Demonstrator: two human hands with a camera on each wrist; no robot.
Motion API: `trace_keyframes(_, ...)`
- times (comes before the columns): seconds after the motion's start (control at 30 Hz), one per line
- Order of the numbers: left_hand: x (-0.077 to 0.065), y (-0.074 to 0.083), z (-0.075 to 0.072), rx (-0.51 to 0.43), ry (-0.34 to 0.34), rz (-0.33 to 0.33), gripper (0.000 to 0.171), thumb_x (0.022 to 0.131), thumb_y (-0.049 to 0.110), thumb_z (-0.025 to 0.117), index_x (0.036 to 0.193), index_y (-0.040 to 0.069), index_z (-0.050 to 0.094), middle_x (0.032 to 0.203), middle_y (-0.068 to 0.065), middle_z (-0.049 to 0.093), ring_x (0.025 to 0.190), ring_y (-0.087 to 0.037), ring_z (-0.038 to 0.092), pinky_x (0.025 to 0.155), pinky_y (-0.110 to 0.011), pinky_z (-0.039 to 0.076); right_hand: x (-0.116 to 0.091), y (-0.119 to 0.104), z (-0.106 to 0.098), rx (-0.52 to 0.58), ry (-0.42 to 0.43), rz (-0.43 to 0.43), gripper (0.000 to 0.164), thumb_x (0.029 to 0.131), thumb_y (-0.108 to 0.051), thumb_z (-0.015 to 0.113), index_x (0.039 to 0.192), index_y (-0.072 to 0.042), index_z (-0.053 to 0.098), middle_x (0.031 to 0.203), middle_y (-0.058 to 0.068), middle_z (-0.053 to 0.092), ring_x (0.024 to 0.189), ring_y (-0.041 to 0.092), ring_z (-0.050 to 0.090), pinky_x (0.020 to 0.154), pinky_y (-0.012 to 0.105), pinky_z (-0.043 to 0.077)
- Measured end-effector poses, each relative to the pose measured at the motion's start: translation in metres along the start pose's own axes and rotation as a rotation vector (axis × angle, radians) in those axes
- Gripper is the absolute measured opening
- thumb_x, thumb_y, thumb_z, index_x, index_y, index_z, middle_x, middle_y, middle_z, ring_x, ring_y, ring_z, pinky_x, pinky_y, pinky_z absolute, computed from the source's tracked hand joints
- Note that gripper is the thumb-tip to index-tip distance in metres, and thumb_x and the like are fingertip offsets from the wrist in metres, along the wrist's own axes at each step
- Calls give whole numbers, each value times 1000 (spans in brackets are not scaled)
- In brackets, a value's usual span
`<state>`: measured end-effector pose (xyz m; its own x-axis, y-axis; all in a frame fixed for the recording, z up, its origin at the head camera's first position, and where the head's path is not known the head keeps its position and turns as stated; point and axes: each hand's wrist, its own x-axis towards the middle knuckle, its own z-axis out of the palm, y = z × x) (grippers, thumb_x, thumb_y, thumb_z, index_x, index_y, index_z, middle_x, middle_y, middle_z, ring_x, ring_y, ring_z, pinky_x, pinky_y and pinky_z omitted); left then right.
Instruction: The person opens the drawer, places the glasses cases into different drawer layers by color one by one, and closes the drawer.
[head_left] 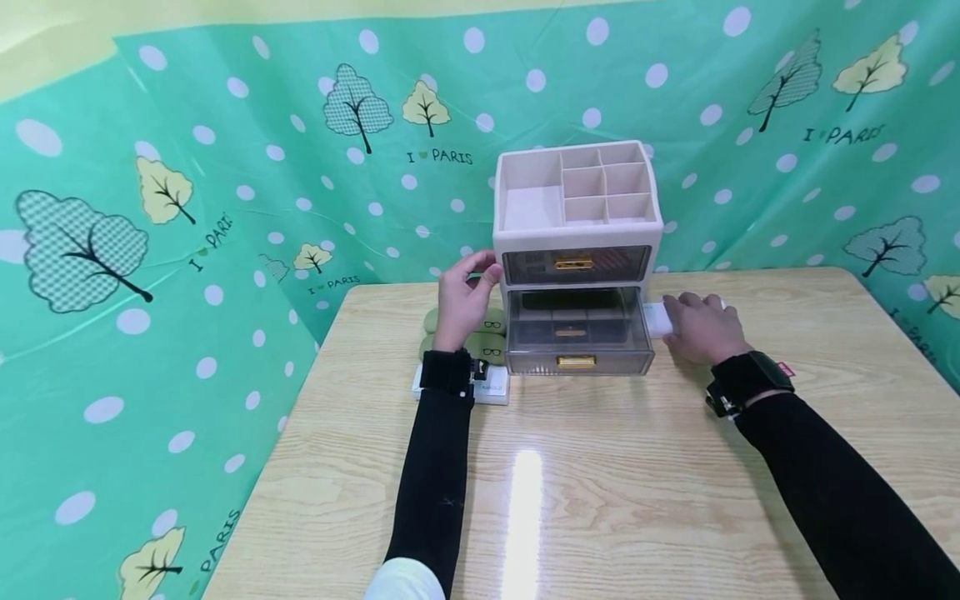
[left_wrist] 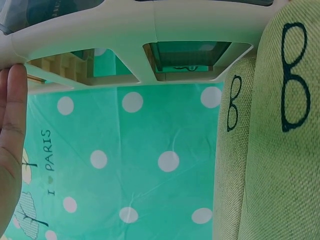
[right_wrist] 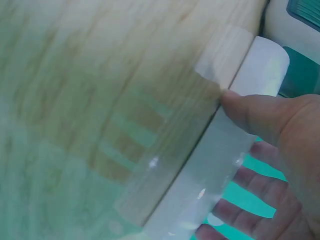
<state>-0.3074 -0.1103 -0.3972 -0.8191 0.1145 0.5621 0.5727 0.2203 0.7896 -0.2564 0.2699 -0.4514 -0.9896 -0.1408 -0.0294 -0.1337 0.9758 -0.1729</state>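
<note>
A white desktop organizer (head_left: 517, 237) with smoky see-through drawers stands at the back of the table. Its lower drawer (head_left: 540, 354) is pulled out; the upper drawer (head_left: 536, 267) is pushed in. My left hand (head_left: 460, 304) touches the organizer's left side with fairly straight fingers, as the left wrist view shows. To the right of the organizer, my right hand (head_left: 705, 329) holds a long white object (right_wrist: 220, 145) like a slim box at the tabletop. In the right wrist view the thumb lies on one edge and the fingers on the far side.
Two green glasses cases (head_left: 487, 346) lie left of the organizer, partly behind the left wrist. A flat white box (head_left: 491, 387) sits in front of them. The organizer's top has several compartments (head_left: 581, 183). A green dotted curtain (head_left: 450, 217) hangs behind the wooden table (head_left: 615, 483).
</note>
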Motion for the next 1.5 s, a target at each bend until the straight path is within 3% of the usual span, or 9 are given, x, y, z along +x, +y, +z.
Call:
trace_keyframes(0.4,-2,0,-1,-14,13,-8,33,96,27,69,118,2,72,107,-11,73,97,-21,67,85,-43,61,-10,-3,-9,-40,33,-64,51,86,-22,83,123,6,61,117,32,59,97,52,49,81,71,44)
trace_keyframes(0.63,-2,0,-1,-14,3,-19,36,95,30,69,119,3,72,108,-11,73,99,-20,67,83,-32,61,-15,6,-9,-50,7,-103,49,84,-22,85,112,10,62,103,27,60,90,44,57,72,64,48)
trace_keyframes(0.87,-2,-1,-1,-15,6,-15,36,96,30,69,119,3,72,108,-10,73,99,-20,66,84,-34,61,-23,13,-6,1,-3,-91,55,88,-26,82,116,15,57,104,31,55,89,45,51,68,57,48)
trace_keyframes(1.07,-3,-1,-2,-6,9,-8,39,96,34,68,119,3,72,107,-9,73,98,-18,66,85,-39,61,-32,13,-16,97,7,-44,68,95,-32,75,130,19,47,112,38,50,95,50,49,68,57,51)
trace_keyframes(1.17,-1,1,-1,-8,7,-19,36,96,30,68,119,3,72,108,-11,72,99,-20,66,85,-36,61,-37,11,-24,146,58,-17,70,97,-33,72,135,19,44,115,40,48,97,52,48,70,60,50)
trace_keyframes(1.33,0,3,1,-14,10,-34,32,96,23,69,119,1,71,109,-15,72,100,-24,66,86,-39,61,-47,8,-40,214,223,9,69,99,-33,70,136,20,44,115,42,47,98,55,42,70,64,45)
trace_keyframes(1.5,-3,18,4,0,20,-56,29,98,15,67,120,-5,69,110,-21,70,101,-30,65,88,-46,60,-56,-1,-61,228,346,29,66,99,-31,71,130,21,47,110,42,47,98,56,40,70,65,39)
